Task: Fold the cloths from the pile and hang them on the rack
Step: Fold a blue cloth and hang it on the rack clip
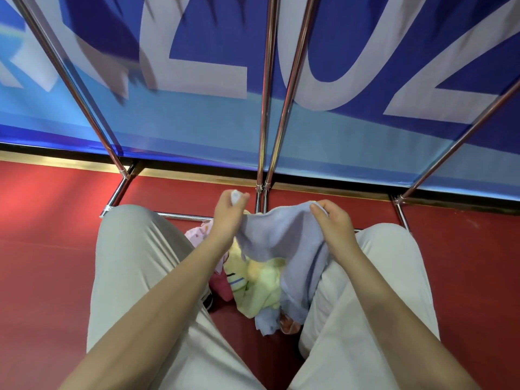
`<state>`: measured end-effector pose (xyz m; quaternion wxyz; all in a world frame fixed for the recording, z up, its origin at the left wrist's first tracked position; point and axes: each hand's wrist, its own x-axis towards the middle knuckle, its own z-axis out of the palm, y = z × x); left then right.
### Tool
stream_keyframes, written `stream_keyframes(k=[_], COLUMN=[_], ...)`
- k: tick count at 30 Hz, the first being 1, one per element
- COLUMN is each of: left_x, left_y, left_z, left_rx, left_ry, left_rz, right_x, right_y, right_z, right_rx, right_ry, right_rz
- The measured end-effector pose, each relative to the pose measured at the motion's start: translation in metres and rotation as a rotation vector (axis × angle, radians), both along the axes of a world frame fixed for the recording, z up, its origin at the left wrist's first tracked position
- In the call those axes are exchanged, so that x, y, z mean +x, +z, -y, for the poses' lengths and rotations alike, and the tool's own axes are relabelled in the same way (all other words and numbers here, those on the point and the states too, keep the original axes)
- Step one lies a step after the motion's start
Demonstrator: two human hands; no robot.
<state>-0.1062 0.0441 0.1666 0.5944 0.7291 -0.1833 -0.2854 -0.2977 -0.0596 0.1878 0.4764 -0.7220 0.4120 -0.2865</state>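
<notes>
Crouching over a red floor (464, 277) w/ pale-trousered knees (132, 249) either side; behind, a big blue banner (197, 119) w/ white lettering, and in front of it the chrome rack (264, 108), poles slanting up, base rail low near the knees, no cloth seen hanging on the visible bars. Between the knees, the pile (253, 280) on the floor: yellow-green, pink and printed pieces bunched together, roughly a handful left, exact count unclear. Lifted just above it, the lavender-blue cloth (284, 240), soft terry-looking, top edge stretched between both hands, rest sagging in a loose drape w/ lower corner touching the pile. Left hand (229, 212) pinching one top corner, thumb and fingers closed on it, a bit of fabric poking out above the fist. Right hand (334, 220) gripping the other top corner, fingers curled round the hem. Judging step as opening out before the 1st fold. To do well: pull corners apart til top edge is taut and level, shake so the drape hangs free of the pile, check for twist, then bring corner to corner w/ edges matched. Risk: lower corner snagging other pieces and dragging them up.
</notes>
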Motion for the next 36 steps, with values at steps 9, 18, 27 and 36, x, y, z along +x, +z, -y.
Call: stream_keyframes(k=[9,18,27,36], left_x=[-0.043,-0.066,-0.055,-0.006], left_y=[-0.014,-0.012,-0.006,0.007], left_z=[0.013,0.017,0.012,-0.002], left_rx=[-0.041,-0.082,-0.065,-0.090], left_ry=[-0.302,-0.459,-0.315,0.089], left_rz=[0.028,-0.045,0.052,-0.032], right_x=[0.002,-0.002,-0.004,-0.007], right_y=[-0.007,-0.010,-0.019,-0.031], right_z=[-0.003,-0.001,0.000,-0.006], right_rx=[-0.104,-0.143,-0.124,-0.027], right_ry=[0.145,0.082,0.106,0.282], right_rz=[-0.035,-0.081,-0.176,-0.239])
